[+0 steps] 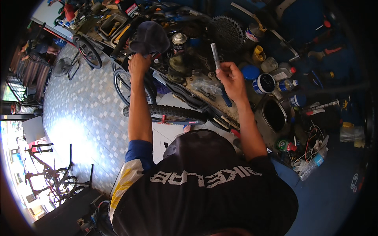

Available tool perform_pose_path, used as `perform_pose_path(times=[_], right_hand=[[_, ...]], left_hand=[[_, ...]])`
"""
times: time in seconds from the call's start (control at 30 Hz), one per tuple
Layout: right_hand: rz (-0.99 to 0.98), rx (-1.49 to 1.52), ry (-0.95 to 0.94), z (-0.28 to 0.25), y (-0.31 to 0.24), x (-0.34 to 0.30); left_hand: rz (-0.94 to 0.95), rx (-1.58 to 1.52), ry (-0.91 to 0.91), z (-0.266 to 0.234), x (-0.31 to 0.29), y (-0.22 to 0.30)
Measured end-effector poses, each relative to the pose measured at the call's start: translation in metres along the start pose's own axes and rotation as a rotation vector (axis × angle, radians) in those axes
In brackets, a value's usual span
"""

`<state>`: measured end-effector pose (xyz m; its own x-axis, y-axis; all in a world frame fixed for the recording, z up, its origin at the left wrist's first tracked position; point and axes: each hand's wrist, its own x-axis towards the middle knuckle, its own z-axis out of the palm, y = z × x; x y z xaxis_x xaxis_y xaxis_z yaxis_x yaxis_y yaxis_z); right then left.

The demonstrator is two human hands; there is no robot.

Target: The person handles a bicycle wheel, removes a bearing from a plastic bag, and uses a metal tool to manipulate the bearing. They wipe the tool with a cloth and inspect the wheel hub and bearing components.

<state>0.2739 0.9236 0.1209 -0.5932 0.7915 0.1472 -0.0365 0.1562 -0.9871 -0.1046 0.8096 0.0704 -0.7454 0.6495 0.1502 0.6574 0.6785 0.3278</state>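
My left hand [138, 65] is closed at the lower edge of a dark grey cloth cap [150, 37] over the near edge of the cluttered bench. The fingertips are partly hidden behind it. In my right hand [233, 80], a silver metal tube-shaped tool [215, 54] is pinched between thumb and fingers, pointing up and away over the bench. A spray can [178, 41] stands between the two hands. Just below it lies a camouflage-patterned cloth [178, 67]. Clear plastic bags [205, 85] rest left of my right hand.
A knobby bicycle tyre [169, 112] stretches between my forearms. Right of my right hand are a white tub [264, 83], bottles [284, 71] and a metal container [271, 116]. A large cassette sprocket [226, 33] lies farther back. A fan [63, 67] stands on the tiled floor [84, 102] at left.
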Motion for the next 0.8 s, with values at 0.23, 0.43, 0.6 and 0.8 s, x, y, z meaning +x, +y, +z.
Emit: perform_pose_path(times=[0.23, 0.43, 0.6, 0.8], right_hand=[[0.167, -0.149, 0.075, -0.032, 0.026, -0.033], [0.197, -0.081, 0.055, -0.03, 0.039, -0.042], [0.2, -0.11, 0.072, -0.03, 0.039, -0.043], [0.121, -0.188, -0.026, -0.002, 0.029, -0.032]], left_hand=[[-0.248, -0.382, 0.204, 0.02, -0.046, 0.021], [-0.484, -0.414, 0.481, 0.025, -0.057, -0.007], [-0.277, -0.483, 0.254, 0.032, -0.103, 0.018], [-0.441, -0.617, -0.1, 0.092, -0.075, 0.05]])
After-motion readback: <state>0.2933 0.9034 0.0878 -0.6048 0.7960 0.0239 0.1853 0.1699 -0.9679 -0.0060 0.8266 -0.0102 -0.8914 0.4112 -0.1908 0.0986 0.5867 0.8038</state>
